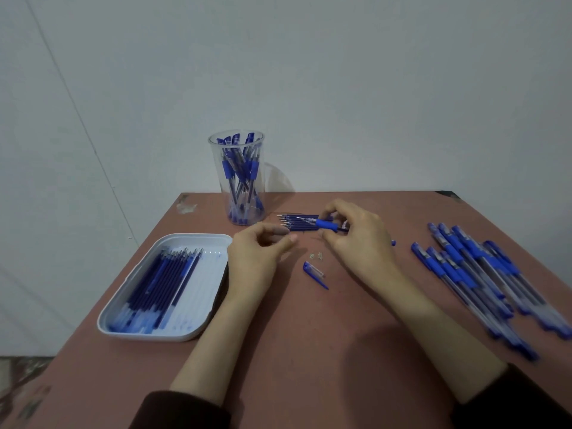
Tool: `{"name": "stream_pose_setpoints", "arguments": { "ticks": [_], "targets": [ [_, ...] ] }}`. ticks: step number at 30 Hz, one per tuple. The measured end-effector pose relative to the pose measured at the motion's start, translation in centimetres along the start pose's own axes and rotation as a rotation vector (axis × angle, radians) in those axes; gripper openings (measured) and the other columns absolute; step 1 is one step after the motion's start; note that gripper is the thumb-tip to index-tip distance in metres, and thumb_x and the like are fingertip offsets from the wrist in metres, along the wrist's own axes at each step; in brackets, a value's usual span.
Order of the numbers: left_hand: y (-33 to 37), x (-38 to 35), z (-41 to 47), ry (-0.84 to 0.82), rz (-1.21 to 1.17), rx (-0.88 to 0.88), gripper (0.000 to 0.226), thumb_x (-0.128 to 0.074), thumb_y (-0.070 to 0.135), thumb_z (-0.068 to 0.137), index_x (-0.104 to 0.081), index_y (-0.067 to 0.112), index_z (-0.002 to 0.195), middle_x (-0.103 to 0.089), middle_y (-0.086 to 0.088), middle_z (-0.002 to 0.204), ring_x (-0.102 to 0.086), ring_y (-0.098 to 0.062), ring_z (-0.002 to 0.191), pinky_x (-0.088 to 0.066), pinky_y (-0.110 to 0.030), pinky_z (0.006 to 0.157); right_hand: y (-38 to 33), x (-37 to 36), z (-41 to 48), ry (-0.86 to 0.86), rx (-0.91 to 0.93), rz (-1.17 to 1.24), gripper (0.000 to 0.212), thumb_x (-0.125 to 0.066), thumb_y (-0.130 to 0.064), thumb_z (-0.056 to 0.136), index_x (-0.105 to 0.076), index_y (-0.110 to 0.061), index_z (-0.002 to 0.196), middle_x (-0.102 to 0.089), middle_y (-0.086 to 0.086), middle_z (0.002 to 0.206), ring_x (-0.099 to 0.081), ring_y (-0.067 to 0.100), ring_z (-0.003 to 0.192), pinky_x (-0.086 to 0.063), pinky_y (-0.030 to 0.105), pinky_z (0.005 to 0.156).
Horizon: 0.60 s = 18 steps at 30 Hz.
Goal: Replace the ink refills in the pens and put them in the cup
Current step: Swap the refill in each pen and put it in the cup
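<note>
My right hand grips a blue pen by its rubber grip, tip pointing left, just above a row of several dark blue refills lying on the table. My left hand hovers to the left of it with fingers loosely curled and apart, holding nothing I can see. A blue pen cap lies on the table between my hands. A clear cup at the back holds several blue pens standing upright.
A white tray on the left holds several refills. A pile of several blue pens lies on the right side of the brown table. A few tiny clear bits lie near the cap. The wall stands right behind the table.
</note>
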State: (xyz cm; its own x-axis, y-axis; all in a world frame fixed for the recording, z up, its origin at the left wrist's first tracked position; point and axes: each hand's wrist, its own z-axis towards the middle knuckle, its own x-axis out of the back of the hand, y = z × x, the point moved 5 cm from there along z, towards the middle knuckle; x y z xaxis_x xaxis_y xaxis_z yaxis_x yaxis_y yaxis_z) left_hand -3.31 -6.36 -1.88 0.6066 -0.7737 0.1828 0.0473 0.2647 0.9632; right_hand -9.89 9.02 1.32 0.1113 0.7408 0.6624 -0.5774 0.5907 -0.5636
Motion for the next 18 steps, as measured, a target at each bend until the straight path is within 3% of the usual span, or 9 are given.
{"name": "stream_pose_setpoints", "arguments": {
  "ticks": [5,13,18],
  "targets": [
    [0.6,-1.1,-0.5,-0.147,0.306,-0.146,0.024,-0.073,0.000,0.074,-0.072,0.018,0.089,-0.064,0.016,0.073,-0.058,0.005,0.064,-0.045,-0.005,0.066,0.4,0.2,0.1,0.012,-0.063,0.023,0.025,-0.072,-0.019,0.079,-0.054,-0.036,0.079,-0.055,-0.014,0.072,-0.050,0.004,0.071,-0.032,0.023,0.060],
    [0.8,-1.2,-0.7,-0.208,0.342,-0.162,0.027,-0.067,-0.002,0.079,-0.070,0.020,0.094,-0.060,0.024,0.066,-0.056,0.017,0.062,-0.039,0.002,0.060,0.4,0.1,0.0,-0.032,-0.069,0.000,0.025,-0.072,-0.020,0.081,-0.053,-0.037,0.081,-0.055,-0.014,0.074,-0.050,0.002,0.068,-0.033,0.015,0.056],
    [0.7,-1.2,-0.7,-0.218,0.326,-0.153,0.028,-0.068,-0.003,0.078,-0.070,0.020,0.095,-0.063,0.023,0.071,-0.057,0.015,0.065,-0.041,0.001,0.063,0.3,0.1,-0.1,-0.041,-0.056,-0.008,0.025,-0.071,-0.019,0.081,-0.054,-0.037,0.082,-0.053,-0.016,0.073,-0.049,0.000,0.067,-0.033,0.015,0.056]
  ]
}}
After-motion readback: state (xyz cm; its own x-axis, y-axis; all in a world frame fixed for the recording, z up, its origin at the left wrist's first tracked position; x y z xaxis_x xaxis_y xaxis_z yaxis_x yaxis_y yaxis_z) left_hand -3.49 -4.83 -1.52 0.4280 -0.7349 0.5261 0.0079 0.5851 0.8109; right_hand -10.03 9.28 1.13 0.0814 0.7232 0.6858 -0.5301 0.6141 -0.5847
